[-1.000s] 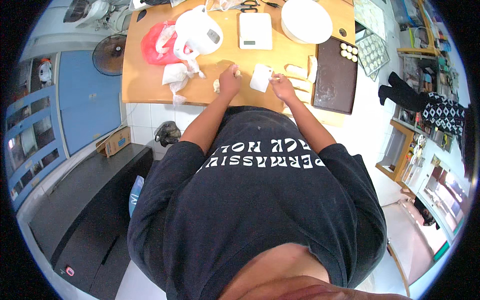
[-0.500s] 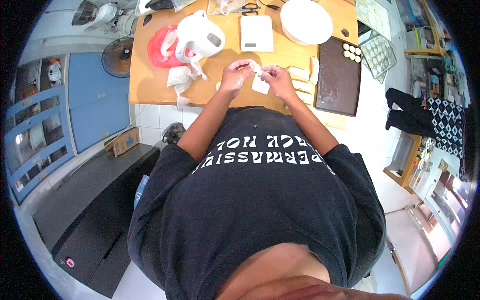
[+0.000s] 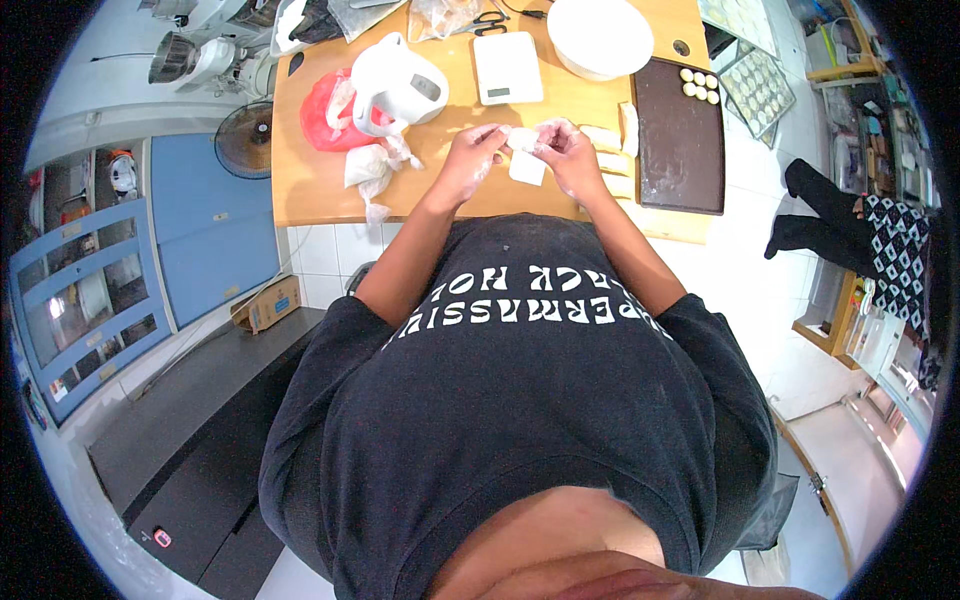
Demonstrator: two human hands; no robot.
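Observation:
A small flattened piece of pale dough (image 3: 522,139) is held up between my two hands over the wooden table. Flour-dusted, my left hand (image 3: 473,158) pinches its left edge with closed fingertips. My right hand (image 3: 568,156), also floury, grips the right edge between thumb and fingers. Just below the dough lies a flat white square (image 3: 527,169), perhaps a dough scraper. To the right of my right hand rest several pale dough strips (image 3: 603,137). Beyond my hands stands a white kitchen scale (image 3: 508,68) with nothing on its plate.
A dark baking tray (image 3: 680,150) carries several small dough balls (image 3: 699,86) at its far right. A large white bowl (image 3: 600,40) stands behind. At left are a white appliance-like container (image 3: 398,85), a red bag (image 3: 326,115) and a clear bag of white powder (image 3: 369,172). Scissors (image 3: 490,20) lie far back.
The dough between my fingers has gone from a narrow lump to a wider, flatter piece. My hands have moved slightly apart. The whole view has shifted a little.

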